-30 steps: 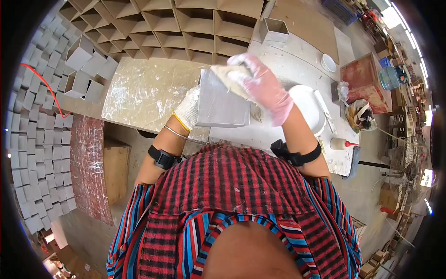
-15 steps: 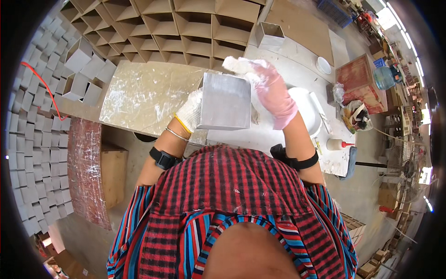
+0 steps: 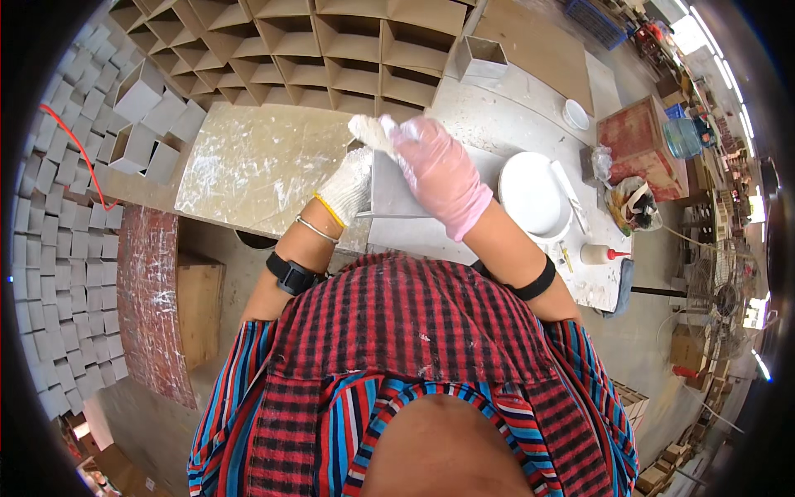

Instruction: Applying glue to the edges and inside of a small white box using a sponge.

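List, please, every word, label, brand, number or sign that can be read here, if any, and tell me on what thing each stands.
No word, number or sign can be read.
Grey box, whitish cloth, white left glove, pink right glove: no readable text.
White bottle with red tip: none readable.
Cardboard carton, lower left: a pale mark, too small to read.
Far-right shelves: too small and blurred.

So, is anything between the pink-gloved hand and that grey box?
A whitish cloth, it seems: the right hand holds it at the far end of the grey box. What lies under the palm is hidden.
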`<state>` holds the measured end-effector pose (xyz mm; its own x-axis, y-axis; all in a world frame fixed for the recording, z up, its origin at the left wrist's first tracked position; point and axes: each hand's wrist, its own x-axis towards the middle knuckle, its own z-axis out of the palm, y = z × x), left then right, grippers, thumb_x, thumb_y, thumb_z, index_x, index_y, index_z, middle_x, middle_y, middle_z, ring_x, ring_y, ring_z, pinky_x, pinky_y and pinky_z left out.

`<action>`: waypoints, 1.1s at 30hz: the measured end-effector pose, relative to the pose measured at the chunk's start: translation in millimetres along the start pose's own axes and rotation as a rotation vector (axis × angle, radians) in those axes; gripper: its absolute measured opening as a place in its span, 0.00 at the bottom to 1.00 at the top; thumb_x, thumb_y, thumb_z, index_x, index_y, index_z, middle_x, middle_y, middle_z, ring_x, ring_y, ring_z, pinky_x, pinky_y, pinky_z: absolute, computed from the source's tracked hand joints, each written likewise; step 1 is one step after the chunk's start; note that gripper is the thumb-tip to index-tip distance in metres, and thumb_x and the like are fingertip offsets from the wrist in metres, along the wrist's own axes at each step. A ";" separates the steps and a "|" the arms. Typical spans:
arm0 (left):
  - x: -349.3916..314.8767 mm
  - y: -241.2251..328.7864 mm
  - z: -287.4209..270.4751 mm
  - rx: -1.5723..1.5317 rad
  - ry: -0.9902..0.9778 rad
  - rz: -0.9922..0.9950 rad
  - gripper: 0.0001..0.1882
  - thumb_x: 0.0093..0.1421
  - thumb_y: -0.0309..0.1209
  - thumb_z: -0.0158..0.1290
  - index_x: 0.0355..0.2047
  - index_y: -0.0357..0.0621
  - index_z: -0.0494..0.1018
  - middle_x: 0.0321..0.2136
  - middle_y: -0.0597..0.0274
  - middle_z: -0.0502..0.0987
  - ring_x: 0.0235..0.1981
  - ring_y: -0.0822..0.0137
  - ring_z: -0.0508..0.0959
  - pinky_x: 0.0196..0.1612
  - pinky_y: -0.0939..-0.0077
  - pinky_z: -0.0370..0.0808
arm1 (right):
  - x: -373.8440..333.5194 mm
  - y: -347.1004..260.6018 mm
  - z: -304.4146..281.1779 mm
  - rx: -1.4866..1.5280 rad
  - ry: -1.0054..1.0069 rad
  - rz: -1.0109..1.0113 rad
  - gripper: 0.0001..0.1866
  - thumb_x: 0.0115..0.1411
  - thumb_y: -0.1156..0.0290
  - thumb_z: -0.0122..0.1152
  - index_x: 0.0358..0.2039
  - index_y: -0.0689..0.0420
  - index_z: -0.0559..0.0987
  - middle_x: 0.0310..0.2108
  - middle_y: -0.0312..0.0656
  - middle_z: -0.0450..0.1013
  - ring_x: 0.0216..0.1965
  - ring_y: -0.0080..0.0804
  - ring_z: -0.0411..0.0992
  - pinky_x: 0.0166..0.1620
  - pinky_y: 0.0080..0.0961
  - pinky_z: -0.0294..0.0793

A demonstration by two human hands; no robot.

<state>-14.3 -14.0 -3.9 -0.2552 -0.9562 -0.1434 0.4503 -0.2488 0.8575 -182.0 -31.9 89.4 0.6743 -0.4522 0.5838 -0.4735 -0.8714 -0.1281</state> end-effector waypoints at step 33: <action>1.1 51.0 -11.7 -0.142 0.074 0.161 0.20 0.65 0.39 0.36 0.51 0.40 0.66 0.43 0.55 0.74 0.43 0.60 0.75 0.46 0.65 0.74 | -5.6 -5.2 -29.5 0.663 -0.441 0.075 0.16 0.51 0.75 0.58 0.42 0.53 0.76 0.37 0.45 0.74 0.42 0.41 0.72 0.45 0.31 0.73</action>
<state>18.4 -29.6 33.9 -0.1091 -0.9927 -0.0504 0.5978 -0.1060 0.7946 -200.0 -19.3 110.4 0.8816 -0.4266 0.2021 -0.1840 -0.7049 -0.6851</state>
